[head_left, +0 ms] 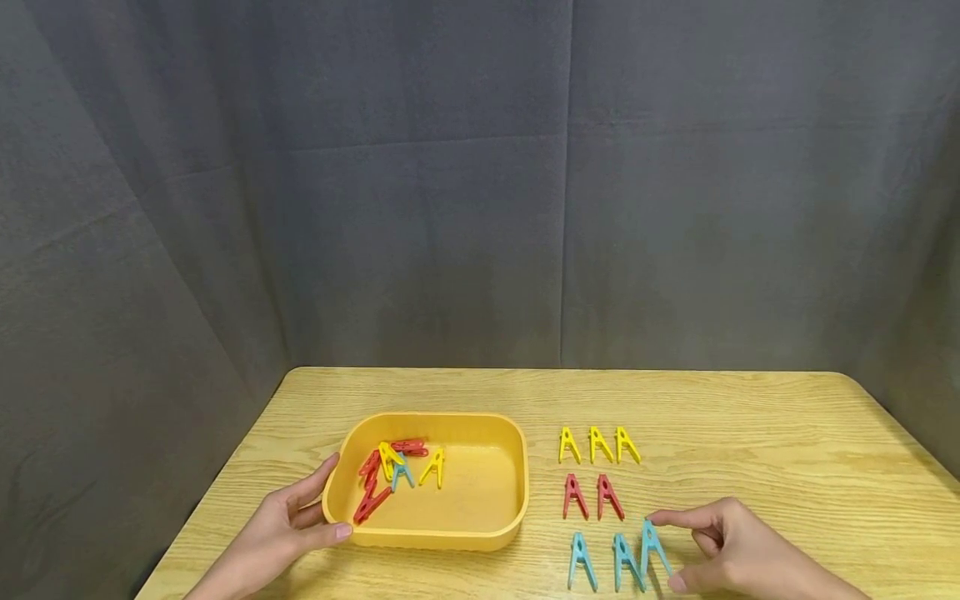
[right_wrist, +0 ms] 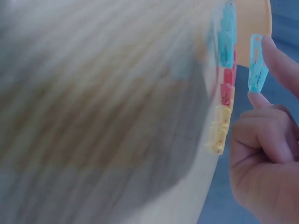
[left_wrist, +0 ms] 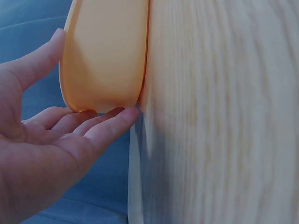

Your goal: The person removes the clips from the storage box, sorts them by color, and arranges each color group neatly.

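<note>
My right hand (head_left: 731,550) pinches a blue clothespin (head_left: 651,548) between index finger and thumb, its two legs pointing down. The right wrist view shows the held clothespin (right_wrist: 256,65) raised off the wood. Just left of it lie two more blue clothespins, one beside it (head_left: 627,562) and one farther left (head_left: 581,561). My left hand (head_left: 281,529) rests against the left end of a yellow plastic tub (head_left: 480,540), thumb at the rim and fairly straight fingers along the outer wall. Inside the tub are several red clothespins (head_left: 371,504), yellow ones (head_left: 433,467) and a blue one (head_left: 402,472).
Behind the blue row, two red clothespins (head_left: 573,497) lie side by side. Farther back is a row of three yellow clothespins (head_left: 597,445). The wooden table (head_left: 750,433) ends at a rounded back edge, with a grey curtain (head_left: 450,250) around it.
</note>
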